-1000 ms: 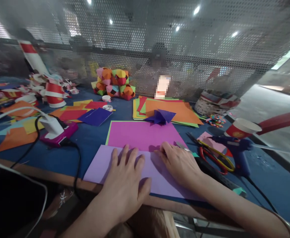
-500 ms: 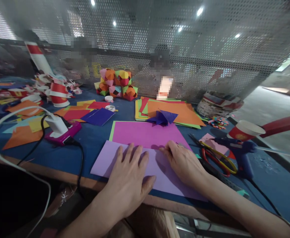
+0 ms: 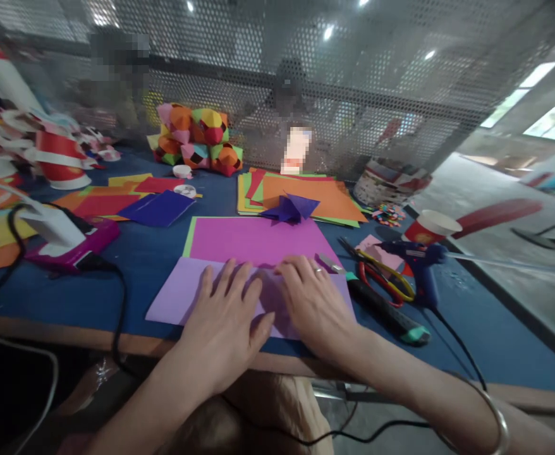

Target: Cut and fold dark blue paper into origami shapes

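A folded sheet of light purple paper lies at the table's front edge. My left hand rests on it, palm down, with the fingers spread. To the right, my right hand lies on the same sheet, its fingertips at the upper folded edge; a ring is on one finger. Behind the folded sheet lies a flat magenta sheet, with a green edge showing at its left. A utility knife with a black and green handle lies just right of my right hand, its blade end over the magenta sheet.
A hot glue gun, scissors and a paper cup stand or lie at right. Farther back are a coloured paper stack, a dark purple folded paper piece and paper balls. A power strip sits left.
The view has swung to the right. My right hand's fingers were curled and now lie flatter on the sheet; the knife handle is more exposed. My left hand stays on the sheet.
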